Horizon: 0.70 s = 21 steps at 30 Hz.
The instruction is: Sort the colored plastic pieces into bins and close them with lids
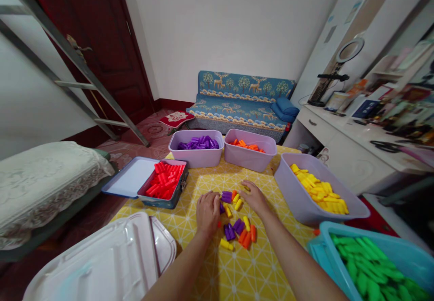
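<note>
On the yellow-patterned cloth (203,181), we log loose coloured pcs (238,204) lying betw. & just below L hand (207,213) and R hand (254,197), a few part-hidden by L fingers, whose grip we can't tell. R fingertips are at a small yellow pc (246,187), mostly covered, so we can't confirm a hold. Teal tub (320,251) w/ green pcs (369,265) runs off-frame rt.; white lids (98,260) cut off at btm.

Yellow-clothed table (195,183). Loose coloured pieces (238,225) between left hand (207,211) and right hand (256,197), others nearer the wearer. Beyond: purple-filled tub (196,159), orange-filled tub (249,158). Left: red-filled tin (178,195). Right: yellow-filled tub (291,195).
</note>
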Available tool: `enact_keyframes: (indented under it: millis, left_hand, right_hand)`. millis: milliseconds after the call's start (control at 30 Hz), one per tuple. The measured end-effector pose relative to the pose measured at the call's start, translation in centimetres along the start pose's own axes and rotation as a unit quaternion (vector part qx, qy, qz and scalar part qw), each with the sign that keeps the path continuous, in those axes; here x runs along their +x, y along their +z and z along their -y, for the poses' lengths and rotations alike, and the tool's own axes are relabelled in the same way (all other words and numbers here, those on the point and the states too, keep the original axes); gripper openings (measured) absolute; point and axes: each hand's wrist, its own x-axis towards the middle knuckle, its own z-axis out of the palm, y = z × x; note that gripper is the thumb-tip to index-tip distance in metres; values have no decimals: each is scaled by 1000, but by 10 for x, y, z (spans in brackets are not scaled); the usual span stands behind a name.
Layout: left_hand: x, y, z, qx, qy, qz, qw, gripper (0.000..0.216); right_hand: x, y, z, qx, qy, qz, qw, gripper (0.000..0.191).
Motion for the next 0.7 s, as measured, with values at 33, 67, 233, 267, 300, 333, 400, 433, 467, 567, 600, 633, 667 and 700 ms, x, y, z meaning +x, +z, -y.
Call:
enact_keyframes:
  millis: [33, 67, 233, 267, 300, 333, 400, 433, 467, 567, 600, 633, 667, 700]
  left_hand:
    - [0, 0, 0, 0, 0, 1, 1000, 37]
    - [0, -1, 0, 1, 1, 2, 1000, 37]
    - [0, -1, 0, 5, 5, 7, 1000, 36]
    - [0, 0, 0, 6, 5, 8, 1000, 36]
    - [0, 0, 1, 6, 5, 8, 1000, 35]
    - [0, 0, 1, 7, 5, 8, 1000, 35]
    - [0, 0, 1, 7, 3, 6, 1000, 34]
    - [0, 0, 1, 7, 2, 6, 1000, 34]
    - [0, 0, 0, 7, 2, 6, 1000, 34]
    - [1, -2, -1, 5, 10, 5, 1000, 36]
    - [0, -2, -1, 5, 12, 5, 1000, 36]
    - [0, -2, -1, 5, 13, 3, 1000, 36]
    - [0, -2, -2, 6, 12, 1, 1000, 36]
    - [0, -3, -2, 6, 11, -1, 1000, 36]
  right_hand:
    - [-4, 4, 1, -1, -8, 10, 1000, 31]
    - [-8, 8, 1, -3, -15, 18, 1000, 32]
    - [-20, 18, 11, -29, -36, 30, 998, 33]
    - [-22, 19, 14, -37, -41, 30, 998, 33]
    - [-23, 19, 18, -50, -48, 32, 997, 34]
    - [-26, 20, 23, -72, -54, 38, 995, 35]
    - [-31, 22, 34, -140, -67, 61, 986, 36]
    - [-34, 23, 39, -180, -70, 73, 978, 36]
    - [-37, 24, 44, -217, -70, 82, 970, 34]
    - [-45, 27, 53, -261, -61, 74, 961, 27]
    - [-47, 27, 54, -259, -58, 67, 962, 24]
    - [-49, 26, 53, -256, -57, 61, 963, 21]
    - [-51, 25, 52, -252, -60, 54, 964, 18]
    - [-53, 23, 50, -246, -63, 46, 966, 16]
